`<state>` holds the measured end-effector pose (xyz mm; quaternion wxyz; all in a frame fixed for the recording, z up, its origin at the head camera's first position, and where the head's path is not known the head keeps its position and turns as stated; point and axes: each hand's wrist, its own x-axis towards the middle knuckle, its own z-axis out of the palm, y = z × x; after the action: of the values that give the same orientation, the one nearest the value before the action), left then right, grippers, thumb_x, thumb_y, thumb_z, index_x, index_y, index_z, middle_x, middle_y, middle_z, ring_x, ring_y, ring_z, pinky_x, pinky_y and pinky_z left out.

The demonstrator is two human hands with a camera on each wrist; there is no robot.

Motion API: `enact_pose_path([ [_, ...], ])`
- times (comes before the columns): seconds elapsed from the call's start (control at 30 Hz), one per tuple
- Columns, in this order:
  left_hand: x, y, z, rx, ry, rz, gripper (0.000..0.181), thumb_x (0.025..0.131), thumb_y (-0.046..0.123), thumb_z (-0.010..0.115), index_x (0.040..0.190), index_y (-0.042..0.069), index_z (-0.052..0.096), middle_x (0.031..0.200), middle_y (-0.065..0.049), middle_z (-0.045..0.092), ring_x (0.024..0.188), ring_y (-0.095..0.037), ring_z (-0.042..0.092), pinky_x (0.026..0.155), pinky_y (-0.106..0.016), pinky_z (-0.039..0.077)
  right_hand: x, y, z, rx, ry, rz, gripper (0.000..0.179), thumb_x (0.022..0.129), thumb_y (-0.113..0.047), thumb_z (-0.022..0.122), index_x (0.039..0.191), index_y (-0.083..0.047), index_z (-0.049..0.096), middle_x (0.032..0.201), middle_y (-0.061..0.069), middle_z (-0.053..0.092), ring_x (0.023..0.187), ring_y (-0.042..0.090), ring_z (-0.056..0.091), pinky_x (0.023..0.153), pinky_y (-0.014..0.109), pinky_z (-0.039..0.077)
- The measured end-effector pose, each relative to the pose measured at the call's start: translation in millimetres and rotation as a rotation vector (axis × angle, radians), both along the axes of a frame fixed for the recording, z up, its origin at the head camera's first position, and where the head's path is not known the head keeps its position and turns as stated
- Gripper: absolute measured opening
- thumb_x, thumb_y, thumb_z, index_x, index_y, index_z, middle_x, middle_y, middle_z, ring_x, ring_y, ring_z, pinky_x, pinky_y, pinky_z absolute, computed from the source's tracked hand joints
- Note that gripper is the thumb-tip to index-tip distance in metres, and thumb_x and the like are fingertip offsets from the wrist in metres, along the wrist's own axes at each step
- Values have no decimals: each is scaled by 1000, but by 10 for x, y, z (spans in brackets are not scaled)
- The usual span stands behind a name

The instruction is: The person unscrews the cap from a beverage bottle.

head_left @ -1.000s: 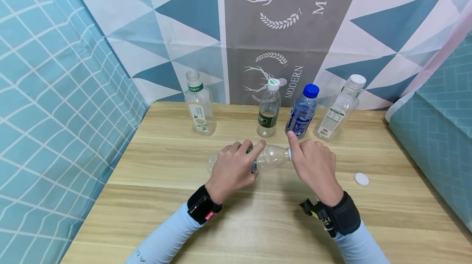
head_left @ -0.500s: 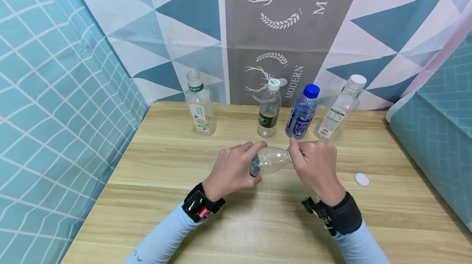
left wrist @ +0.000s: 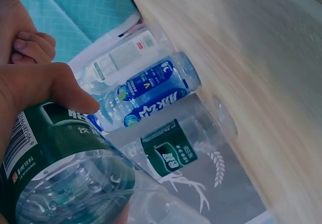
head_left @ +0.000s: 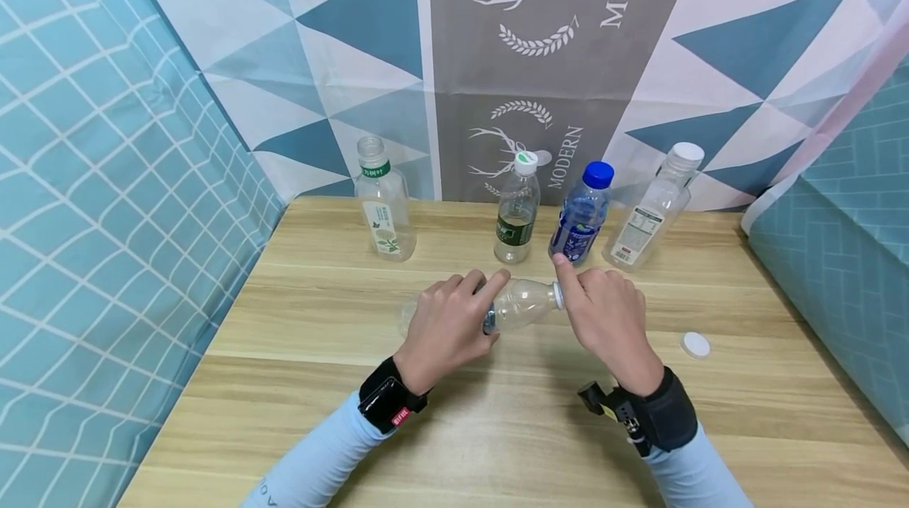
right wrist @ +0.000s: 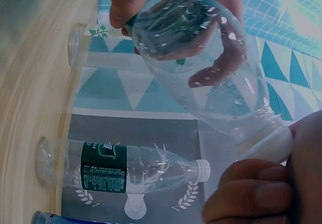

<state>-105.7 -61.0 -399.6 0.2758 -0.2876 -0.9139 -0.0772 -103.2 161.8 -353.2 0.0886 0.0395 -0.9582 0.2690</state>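
Observation:
A clear plastic bottle (head_left: 524, 304) with a green label lies sideways between the two hands, held above the table. The left hand (head_left: 454, 326) grips it round its labelled body, and the left wrist view shows the thumb across the green label (left wrist: 55, 143). At the other end, the right hand (head_left: 607, 323) pinches the white cap (right wrist: 269, 141) on the bottle's neck between thumb and curled fingers. The bottle's base end is partly hidden behind the left hand in the head view.
Along the back of the wooden table (head_left: 497, 437) stand an uncapped bottle (head_left: 386, 212), a white-capped green-label bottle (head_left: 517, 212), a blue-capped bottle (head_left: 582, 216) and a tilted-looking white-capped bottle (head_left: 653, 212). A loose white cap (head_left: 695, 345) lies right of the right hand.
Half a second ago the left wrist was turned a little differently and the right thumb was bent lower; now the thumb points up again. Both hands keep hold of the bottle and cap.

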Motion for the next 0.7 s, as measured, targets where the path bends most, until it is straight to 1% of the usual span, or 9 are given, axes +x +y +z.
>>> enact_pose_path([
  [0.1,-4,-5,11,29,-39,-15,79,63,33,92,134,21,59,93,0,71,68,-16,66,54,-31,57,-12,2,-26,-4,100,22,68,110,-49,31,49,-18,33,47,-5,28,42,20,34,42,32,25],
  [0.2,-7,-15,27,54,-94,-37,82,61,34,93,134,21,58,93,1,71,68,-14,65,53,-29,55,-22,17,-61,8,220,69,65,109,-37,38,46,-19,31,45,-8,24,41,16,29,43,30,21],
  [0.33,-9,-27,54,79,-162,-69,83,61,34,93,135,22,57,95,2,73,69,-12,65,52,-26,52,-39,56,-102,29,380,155,61,104,-26,44,45,-20,30,45,-11,21,40,9,21,44,26,15],
  [0.4,-14,-33,60,90,-186,-84,84,61,34,93,135,23,57,96,2,73,69,-11,65,52,-25,52,-50,73,-112,35,437,195,58,101,-23,45,45,-20,30,45,-12,21,41,6,19,44,24,13],
  [0.43,-16,-35,61,92,-191,-88,84,61,34,93,135,23,57,96,2,73,69,-11,65,52,-24,51,-54,79,-116,35,452,209,57,100,-22,46,45,-20,30,45,-13,21,41,5,18,44,24,13],
  [0.5,-20,-38,58,92,-189,-92,83,61,34,93,135,23,57,95,2,73,69,-11,65,51,-24,50,-57,83,-116,33,454,224,56,99,-21,46,45,-21,31,45,-13,22,41,5,18,44,24,13],
  [0.57,-21,-37,52,83,-156,-83,82,62,33,92,135,22,58,95,1,73,68,-12,64,51,-25,50,-54,74,-109,24,410,207,58,101,-24,46,46,-21,31,45,-12,22,40,7,20,44,25,14],
  [0.63,-19,-34,44,63,-101,-61,79,63,31,92,134,22,59,94,1,72,68,-14,64,51,-27,52,-48,53,-93,3,321,161,61,106,-30,43,46,-20,32,45,-10,25,40,10,25,43,27,18],
  [0.7,-15,-27,35,36,-37,-33,76,64,30,90,133,21,59,93,0,71,69,-17,65,53,-29,55,-42,28,-74,-21,212,92,65,109,-41,38,47,-19,34,46,-7,28,41,15,31,42,30,22],
])
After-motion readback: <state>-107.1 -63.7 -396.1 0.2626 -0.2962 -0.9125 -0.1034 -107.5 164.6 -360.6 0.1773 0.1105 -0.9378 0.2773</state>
